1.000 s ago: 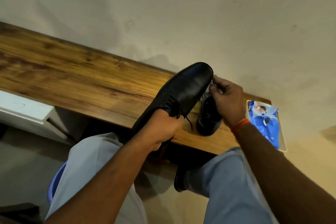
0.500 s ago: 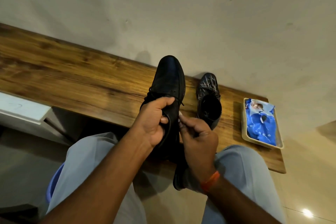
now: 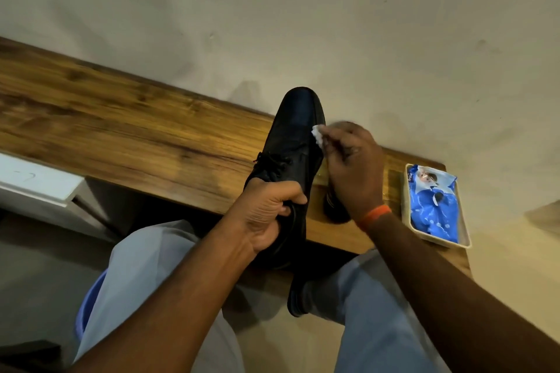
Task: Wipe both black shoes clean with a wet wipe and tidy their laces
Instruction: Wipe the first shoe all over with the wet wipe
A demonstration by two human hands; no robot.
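Your right hand (image 3: 353, 166) moved up, pinching white wet wipe (image 3: 409, 134) on black shoe (image 3: 295, 142), left hand (image 3: 266, 215) gripping its heel, second shoe (image 3: 333, 212) mostly hidden.

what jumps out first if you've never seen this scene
A black shoe held toe-up over the wooden shelf, the left hand gripping its heel end. The right hand presses a white wet wipe against its side. Far right, a blue wipes pack lies in a tray.
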